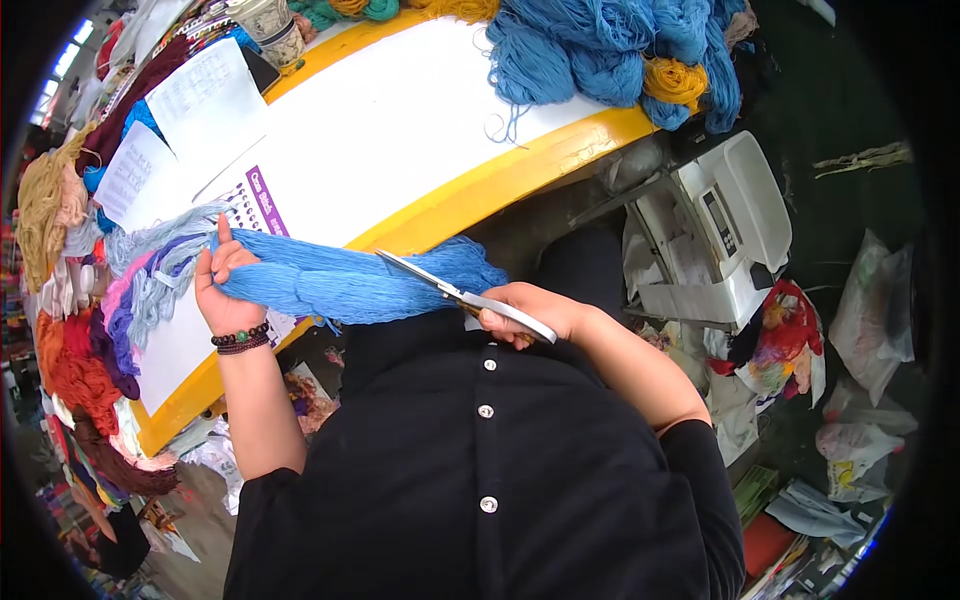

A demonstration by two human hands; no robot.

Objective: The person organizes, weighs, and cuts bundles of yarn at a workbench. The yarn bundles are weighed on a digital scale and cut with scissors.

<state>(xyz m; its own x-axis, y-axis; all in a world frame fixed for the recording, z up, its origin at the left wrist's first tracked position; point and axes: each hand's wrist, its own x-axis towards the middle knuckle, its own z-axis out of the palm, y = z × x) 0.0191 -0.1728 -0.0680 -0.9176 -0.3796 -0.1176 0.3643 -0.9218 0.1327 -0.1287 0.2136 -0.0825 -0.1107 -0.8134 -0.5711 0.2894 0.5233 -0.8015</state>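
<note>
A long skein of bright blue thread (pixel 340 288) stretches across in front of my body, over the table's yellow edge. At its left end, my left hand (pixel 222 278) is closed around the strands, with the index finger pointing up. My right hand (pixel 530 305) grips a pair of scissors (pixel 420 274) by the handles. Their blades point up and left and lie across the right part of the skein. Pale blue, purple and pink skeins (pixel 150 285) lie on the table just left of my left hand.
The white table (pixel 380 110) has a yellow rim and carries paper sheets (pixel 205 95), a patterned cup (pixel 268 30) and a heap of blue skeins (pixel 590 50). A white machine with a button panel (pixel 715 225) stands at right, near plastic bags (pixel 865 330). Red skeins (pixel 80 375) hang at left.
</note>
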